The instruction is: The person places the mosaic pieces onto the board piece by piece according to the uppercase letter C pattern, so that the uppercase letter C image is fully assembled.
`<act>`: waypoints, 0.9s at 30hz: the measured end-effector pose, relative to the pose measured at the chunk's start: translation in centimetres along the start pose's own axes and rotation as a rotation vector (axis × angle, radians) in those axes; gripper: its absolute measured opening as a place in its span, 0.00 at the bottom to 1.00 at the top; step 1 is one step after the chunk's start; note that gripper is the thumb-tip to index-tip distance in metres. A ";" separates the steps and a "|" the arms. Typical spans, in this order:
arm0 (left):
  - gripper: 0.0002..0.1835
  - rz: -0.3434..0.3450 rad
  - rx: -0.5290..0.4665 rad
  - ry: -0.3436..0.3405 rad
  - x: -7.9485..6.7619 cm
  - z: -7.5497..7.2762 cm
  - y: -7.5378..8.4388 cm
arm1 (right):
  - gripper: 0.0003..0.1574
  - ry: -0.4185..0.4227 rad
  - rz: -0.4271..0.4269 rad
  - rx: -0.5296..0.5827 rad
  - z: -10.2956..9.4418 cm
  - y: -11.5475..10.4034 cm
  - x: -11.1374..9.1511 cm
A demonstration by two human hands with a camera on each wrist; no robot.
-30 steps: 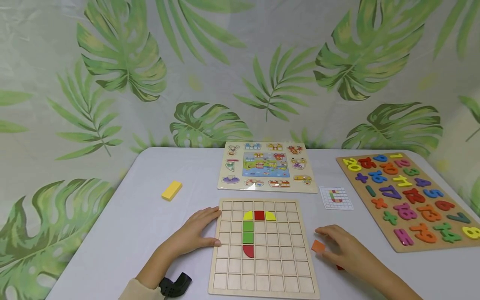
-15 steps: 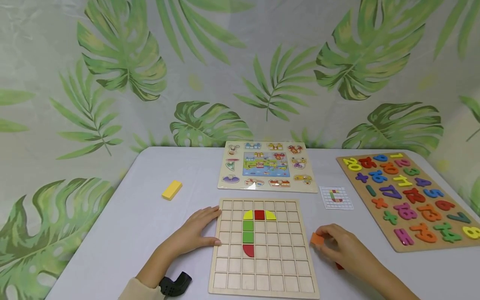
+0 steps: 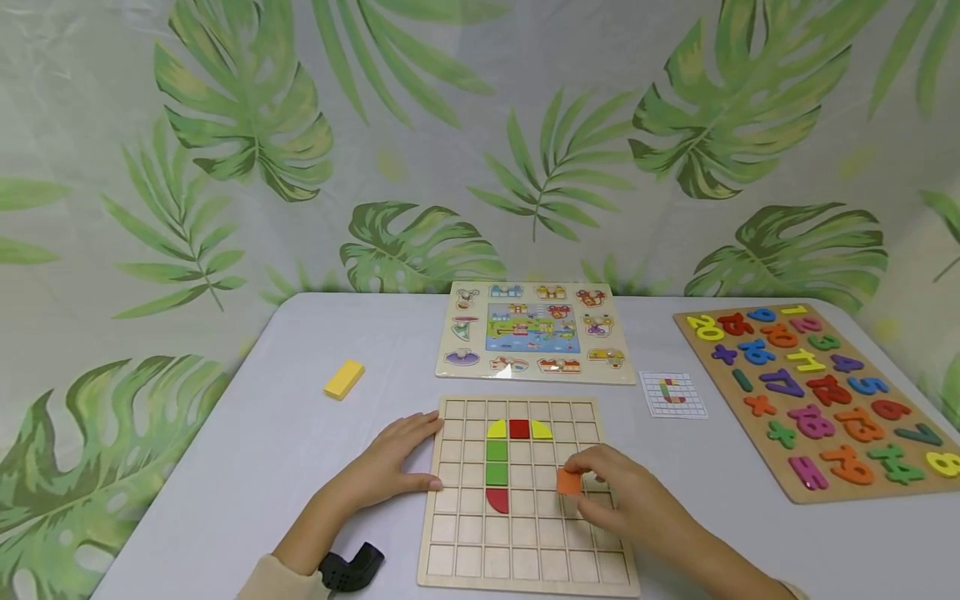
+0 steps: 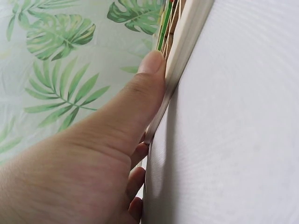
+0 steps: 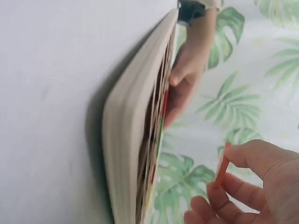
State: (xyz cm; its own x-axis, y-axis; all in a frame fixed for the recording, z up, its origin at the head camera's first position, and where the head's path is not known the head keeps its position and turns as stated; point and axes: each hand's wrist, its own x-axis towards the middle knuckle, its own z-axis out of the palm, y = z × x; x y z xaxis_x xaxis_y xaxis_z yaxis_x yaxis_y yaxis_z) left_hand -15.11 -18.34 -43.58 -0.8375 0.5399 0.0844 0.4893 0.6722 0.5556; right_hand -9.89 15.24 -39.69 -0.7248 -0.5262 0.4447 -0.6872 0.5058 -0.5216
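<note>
My right hand pinches an orange square tile between thumb and fingers, over the right part of the wooden grid board. In the right wrist view the orange tile is seen edge-on, held above the board's surface. My left hand rests against the board's left edge, fingers extended and thumb touching the rim, as the left wrist view also shows. Set in the grid are two yellow quarter-rounds, a red square, two green squares and a red quarter-round.
A small pattern card lies beyond the board to the right. Behind stand a picture puzzle and, at far right, a number puzzle board. A yellow block lies at left; a black curved object sits by my left wrist.
My right hand has picked up the orange tile from the table beside the board and carried it left over the grid. The left hand has stayed at the board's edge.
</note>
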 end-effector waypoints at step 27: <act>0.46 -0.019 -0.010 -0.005 0.1 0.0 0.1 | 0.10 -0.192 0.150 0.116 4.5 0.3 1.2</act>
State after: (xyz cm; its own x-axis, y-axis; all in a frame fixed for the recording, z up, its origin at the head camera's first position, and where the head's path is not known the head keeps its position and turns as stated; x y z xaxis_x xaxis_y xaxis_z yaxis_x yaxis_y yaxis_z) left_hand -15.15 -18.22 -43.48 -0.8453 0.5297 0.0697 0.4710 0.6773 0.5651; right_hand -10.71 11.66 -42.57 -0.7877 -0.5771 0.2157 -0.5548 0.5121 -0.6558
